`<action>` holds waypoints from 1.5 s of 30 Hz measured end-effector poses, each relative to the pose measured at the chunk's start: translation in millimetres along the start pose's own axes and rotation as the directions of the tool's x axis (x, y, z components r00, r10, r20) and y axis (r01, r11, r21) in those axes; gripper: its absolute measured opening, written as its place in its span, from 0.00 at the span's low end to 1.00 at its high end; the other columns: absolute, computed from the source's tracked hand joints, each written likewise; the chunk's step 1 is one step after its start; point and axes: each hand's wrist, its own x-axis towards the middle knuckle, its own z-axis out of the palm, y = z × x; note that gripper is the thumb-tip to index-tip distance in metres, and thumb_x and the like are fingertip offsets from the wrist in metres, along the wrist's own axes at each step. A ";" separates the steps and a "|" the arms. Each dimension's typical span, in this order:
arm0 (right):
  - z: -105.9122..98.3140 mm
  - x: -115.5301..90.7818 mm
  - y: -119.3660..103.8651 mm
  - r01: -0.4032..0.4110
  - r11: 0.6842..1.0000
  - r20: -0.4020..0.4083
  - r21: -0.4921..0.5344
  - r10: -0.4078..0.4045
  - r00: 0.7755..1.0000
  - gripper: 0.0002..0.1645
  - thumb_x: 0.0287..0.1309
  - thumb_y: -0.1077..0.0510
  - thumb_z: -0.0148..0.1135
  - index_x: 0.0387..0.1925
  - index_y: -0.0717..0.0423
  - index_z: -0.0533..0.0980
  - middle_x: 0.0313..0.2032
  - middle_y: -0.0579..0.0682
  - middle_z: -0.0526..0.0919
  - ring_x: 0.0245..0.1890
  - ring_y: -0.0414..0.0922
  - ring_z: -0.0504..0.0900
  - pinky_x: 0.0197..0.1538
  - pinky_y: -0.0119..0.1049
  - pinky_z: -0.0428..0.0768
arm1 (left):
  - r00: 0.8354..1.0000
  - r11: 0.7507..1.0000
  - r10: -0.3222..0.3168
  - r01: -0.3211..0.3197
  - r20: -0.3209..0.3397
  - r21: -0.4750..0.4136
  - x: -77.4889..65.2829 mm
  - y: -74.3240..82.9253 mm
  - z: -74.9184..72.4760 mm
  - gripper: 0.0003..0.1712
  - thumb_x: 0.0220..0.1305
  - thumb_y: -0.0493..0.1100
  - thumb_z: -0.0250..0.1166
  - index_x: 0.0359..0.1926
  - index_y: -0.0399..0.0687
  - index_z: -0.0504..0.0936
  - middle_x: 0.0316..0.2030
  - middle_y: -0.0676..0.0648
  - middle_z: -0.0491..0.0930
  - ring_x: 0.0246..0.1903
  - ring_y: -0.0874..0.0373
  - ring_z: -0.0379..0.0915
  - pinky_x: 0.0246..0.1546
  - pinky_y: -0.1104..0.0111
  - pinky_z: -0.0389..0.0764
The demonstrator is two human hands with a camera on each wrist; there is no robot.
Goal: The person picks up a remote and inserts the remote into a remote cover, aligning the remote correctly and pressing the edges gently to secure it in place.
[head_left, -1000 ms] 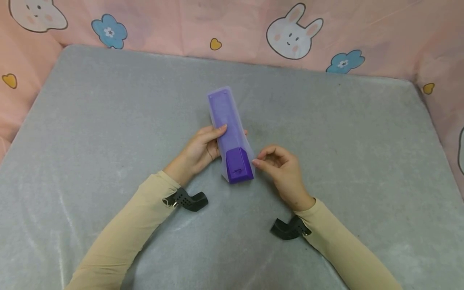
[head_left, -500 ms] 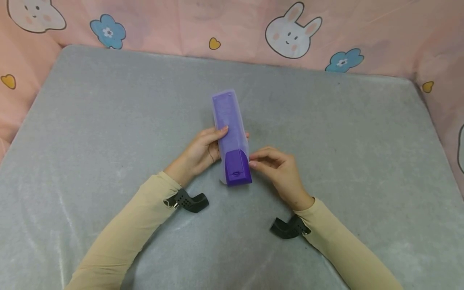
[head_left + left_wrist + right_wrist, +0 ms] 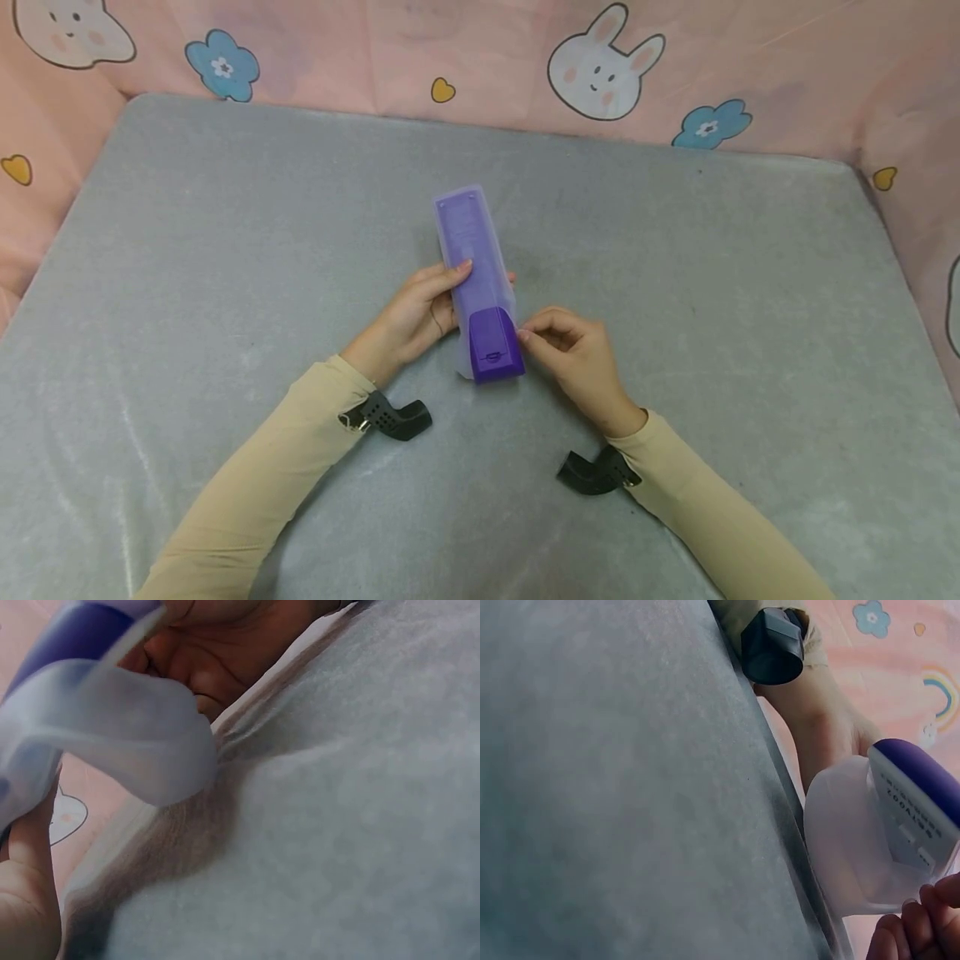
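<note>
A purple remote control (image 3: 492, 337) lies inside a translucent soft sleeve (image 3: 468, 229), its battery cover facing up. My left hand (image 3: 411, 315) grips the sleeved remote at mid-length, thumb across the top and fingers underneath. At the near right corner, my right hand (image 3: 579, 358) pinches the sleeve's edge between thumb and index finger. Loose sleeve material (image 3: 150, 739) flares away from the remote's near end in the left wrist view. A printed label (image 3: 911, 817) shows on that end in the right wrist view. The remote's front is hidden.
A grey cloth-covered table (image 3: 712, 292) extends beneath both hands. Behind it stands a pink curtain (image 3: 487, 50) with rabbits, flowers and hearts. A black wrist device (image 3: 393, 417) sits on the left wrist, another black device (image 3: 596, 472) on the right.
The remote's near end has turned slightly within my left hand's grip. My right fingers have shifted a little left with the sleeve's edge, which now sits closer to the purple end.
</note>
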 end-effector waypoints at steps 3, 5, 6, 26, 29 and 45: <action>0.2 0.3 -0.3 -0.013 1.000 0.016 0.009 0.013 1.000 0.04 0.54 0.75 0.59 0.26 0.68 0.77 0.28 0.58 0.78 0.30 0.39 0.77 0.35 0.26 0.78 | 1.000 1.000 -0.001 0.001 -0.022 0.026 0.2 0.8 -0.7 0.26 0.74 0.36 0.40 0.69 0.30 0.52 0.62 0.25 0.59 0.54 0.46 0.74 0.58 0.57 0.72; 0.0 0.6 -0.3 -0.020 1.000 0.043 0.005 0.020 0.999 0.05 0.53 0.76 0.58 0.26 0.67 0.76 0.28 0.56 0.78 0.30 0.38 0.76 0.33 0.25 0.77 | 0.999 0.998 -0.002 0.004 -0.042 0.055 0.5 1.4 -1.9 0.26 0.74 0.36 0.41 0.68 0.30 0.53 0.61 0.26 0.60 0.55 0.45 0.72 0.57 0.57 0.72; -0.2 0.8 -0.1 -0.023 1.000 0.059 0.003 0.022 0.998 0.06 0.53 0.76 0.57 0.26 0.67 0.75 0.28 0.55 0.77 0.30 0.38 0.75 0.33 0.25 0.77 | 0.998 0.998 -0.002 0.006 -0.057 0.068 0.8 1.9 -2.1 0.26 0.73 0.36 0.42 0.68 0.30 0.54 0.61 0.27 0.61 0.55 0.46 0.72 0.56 0.57 0.73; -5.0 3.9 2.0 -0.013 0.997 0.297 0.076 -0.010 0.955 0.05 0.55 0.75 0.56 0.28 0.66 0.72 0.27 0.46 0.73 0.27 0.37 0.70 0.28 0.27 0.72 | 0.978 0.961 0.086 -0.031 -0.190 0.275 2.1 -3.1 9.2 0.23 0.70 0.36 0.52 0.61 0.28 0.65 0.55 0.29 0.72 0.44 0.52 0.79 0.48 0.59 0.80; -3.9 4.3 1.7 -0.090 0.991 0.274 0.101 0.060 0.960 0.09 0.55 0.73 0.59 0.26 0.62 0.69 0.26 0.47 0.71 0.25 0.37 0.70 0.26 0.27 0.71 | 0.985 0.956 0.083 -0.037 -0.149 0.289 0.1 -3.3 10.1 0.23 0.69 0.34 0.52 0.61 0.27 0.65 0.55 0.29 0.72 0.45 0.50 0.79 0.49 0.59 0.79; -3.0 6.0 -8.4 -0.300 0.935 0.164 0.188 0.271 0.949 0.09 0.56 0.70 0.56 0.40 0.61 0.69 0.30 0.45 0.79 0.31 0.37 0.77 0.36 0.28 0.79 | 0.991 0.889 0.082 -0.023 -0.109 0.457 -3.9 -1.4 20.6 0.22 0.65 0.32 0.56 0.59 0.27 0.68 0.52 0.31 0.75 0.47 0.47 0.78 0.51 0.61 0.78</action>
